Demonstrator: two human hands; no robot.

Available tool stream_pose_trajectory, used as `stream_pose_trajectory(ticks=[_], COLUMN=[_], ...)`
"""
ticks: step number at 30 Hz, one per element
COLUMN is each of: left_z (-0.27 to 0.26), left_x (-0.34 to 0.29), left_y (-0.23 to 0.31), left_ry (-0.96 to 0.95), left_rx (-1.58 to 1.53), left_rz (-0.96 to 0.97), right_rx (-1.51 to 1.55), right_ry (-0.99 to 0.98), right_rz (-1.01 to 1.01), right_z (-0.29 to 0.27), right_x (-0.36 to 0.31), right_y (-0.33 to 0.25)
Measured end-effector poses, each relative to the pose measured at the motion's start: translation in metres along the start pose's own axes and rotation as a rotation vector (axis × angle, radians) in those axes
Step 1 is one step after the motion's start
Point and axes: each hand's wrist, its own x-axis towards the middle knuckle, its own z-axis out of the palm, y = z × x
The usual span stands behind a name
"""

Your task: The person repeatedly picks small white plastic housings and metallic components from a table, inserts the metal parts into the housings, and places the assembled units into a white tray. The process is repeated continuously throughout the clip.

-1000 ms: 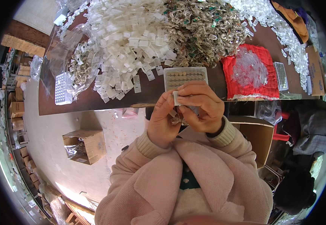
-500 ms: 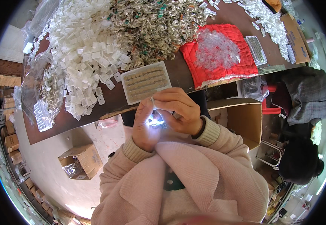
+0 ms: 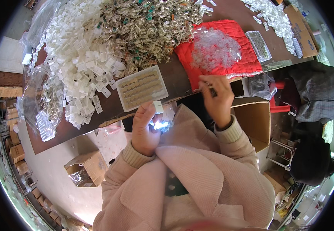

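Note:
My left hand [image 3: 144, 129] pinches a small white plastic case [image 3: 157, 107] between thumb and fingers. A bright light [image 3: 161, 125] shines just below it, beside my palm; its source is too glaring to make out. My right hand [image 3: 219, 98] is apart from the left, raised by the near edge of a red quilted cloth [image 3: 247, 68]. Its fingers are curled with the tips together, and whatever they may hold is hidden. On the cloth lies a heap of thin clear plastic pieces [image 3: 217, 50]. Beyond my left hand, a white tray [image 3: 163, 91] holds rows of round tan discs.
A large pile of white plastic cases [image 3: 74, 61] covers the table's left side, next to a heap of tangled metallic-looking parts [image 3: 144, 30]. A second tray [image 3: 258, 46] lies right of the cloth. Open cardboard boxes [image 3: 94, 165] stand below the table; another carton [image 3: 299, 30] is at far right.
My right hand has left the left hand and moved right, toward the red cloth. The white case now shows in my left hand. The view has shifted slightly.

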Motion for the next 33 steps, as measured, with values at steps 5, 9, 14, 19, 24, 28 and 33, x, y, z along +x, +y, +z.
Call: stream_pose_trajectory(ticks=[5,9,14,19,24,28,33], left_z=[0.004,0.007,0.006,0.005,0.004,-0.003,-0.014], left_x=[0.0,-0.002,-0.003,-0.008,-0.013,-0.016,-0.015], left_y=[0.0,0.003,0.009,0.012,0.02,0.028,0.036], left_ry=[0.0,0.018,-0.082,-0.025,0.043,0.025,-0.035], left_rx=[0.16,0.131,0.022,-0.021,0.003,0.135,0.099], left_rz=[-0.03,0.002,0.007,0.065,0.102,0.124,0.157], right_rx=[-0.144,-0.15,0.342,0.491,0.489,0.44,0.402], right_ry=[0.016,-0.007,-0.182,-0.334,-0.352,-0.413,-0.472], right_rz=[0.122,0.052,-0.033,-0.209,-0.293,-0.422,-0.263], right_z=[0.0,0.003,0.006,0.02,0.029,0.03,0.027], right_x=[-0.004,0.003,0.008,0.01,0.016,0.018,0.02], right_y=[0.033,0.026,-0.028,-0.076,-0.087,-0.088,-0.094])
